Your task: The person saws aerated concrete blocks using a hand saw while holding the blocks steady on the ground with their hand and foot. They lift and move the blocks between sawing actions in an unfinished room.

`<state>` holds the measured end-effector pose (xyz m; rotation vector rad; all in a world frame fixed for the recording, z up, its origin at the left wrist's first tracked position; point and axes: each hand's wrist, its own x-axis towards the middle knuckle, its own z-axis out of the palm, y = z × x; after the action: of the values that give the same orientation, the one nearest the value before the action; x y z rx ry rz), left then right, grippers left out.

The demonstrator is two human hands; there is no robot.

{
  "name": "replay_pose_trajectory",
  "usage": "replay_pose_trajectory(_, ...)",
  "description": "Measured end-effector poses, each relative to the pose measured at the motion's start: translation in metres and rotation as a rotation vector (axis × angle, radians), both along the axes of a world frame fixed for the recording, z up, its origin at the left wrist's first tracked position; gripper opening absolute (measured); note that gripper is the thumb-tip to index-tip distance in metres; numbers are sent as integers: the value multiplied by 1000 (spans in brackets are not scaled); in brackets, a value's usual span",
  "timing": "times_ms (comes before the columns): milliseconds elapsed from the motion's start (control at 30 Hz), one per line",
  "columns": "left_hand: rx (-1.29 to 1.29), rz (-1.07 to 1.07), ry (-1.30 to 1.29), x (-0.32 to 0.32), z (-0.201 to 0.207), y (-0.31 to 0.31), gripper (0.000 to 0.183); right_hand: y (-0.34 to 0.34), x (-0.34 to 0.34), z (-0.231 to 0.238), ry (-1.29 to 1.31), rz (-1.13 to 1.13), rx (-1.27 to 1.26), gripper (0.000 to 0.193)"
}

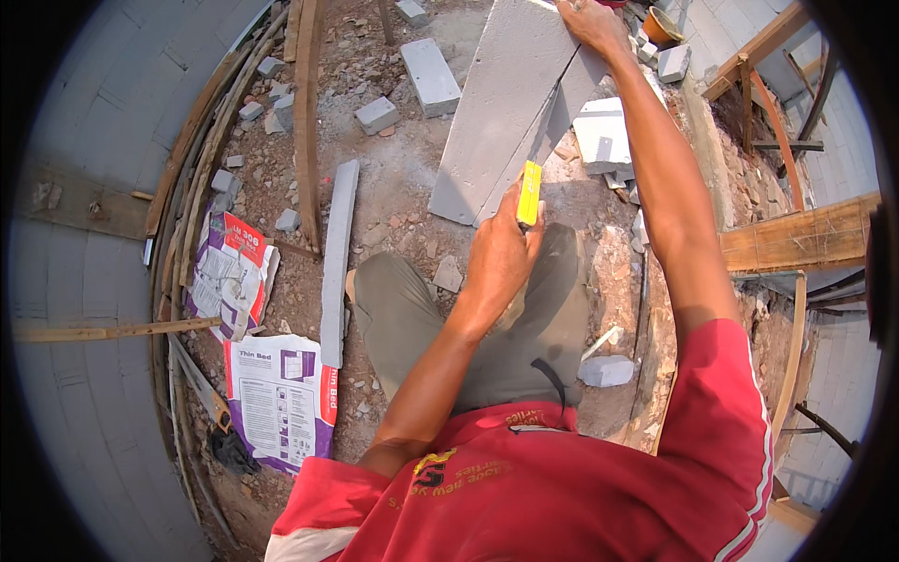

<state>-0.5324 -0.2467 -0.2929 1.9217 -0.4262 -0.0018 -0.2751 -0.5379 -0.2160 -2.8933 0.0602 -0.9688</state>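
Observation:
My left hand point(501, 253) is closed round a narrow yellow hand tool point(529, 194) with dark marks on it; the rest of this tool is hard to make out. The yellow part lies over the near end of a large, light grey lightweight concrete block point(501, 94), which is tilted in front of my knees. A dark line runs along the block from near the tool toward its far right. At the block's far right corner, my right hand point(595, 26) has its fingers bent over the edge, partly cut off by the picture's top.
A long thin grey strip point(339, 262) lies left of my knees, beside torn printed bags point(281, 398) and a handsaw point(201, 384). Smaller block pieces point(431, 77) and rubble cover the ground. Timber point(307, 122) stands at left, an orange bucket point(661, 28) at far right.

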Motion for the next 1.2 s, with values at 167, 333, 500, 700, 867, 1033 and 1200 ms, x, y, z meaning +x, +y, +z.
replay_pose_trajectory(167, -117, -1, -96, -78, -5, 42, 35, -57, 7, -4, -18, -74, -597, 21)
replay_pose_trajectory(333, 215, -57, 169, -2, 31, 2, 35, -8, 11, -18, -81, -44, -485, 22)
replay_pose_trajectory(500, -56, 34, -100, -84, -15, 44, 35, -33, 5, -8, 30, -65, -368, 28)
replay_pose_trajectory(700, 113, -32, 113, -14, 20, 6, 33, 2, -7, 2, 32, -123, -4, 36)
replay_pose_trajectory(867, -35, 27, -57, -65, -9, 36, 35, -9, -11, -1, -27, -78, -245, 33)
replay_pose_trajectory(1033, 36, 7, 46, -56, 9, 34, 36, -39, -9, 10, 36, -82, -463, 25)
replay_pose_trajectory(1200, 100, 14, 69, -33, 2, 11, 39, -10, -22, 9, 99, -6, -291, 36)
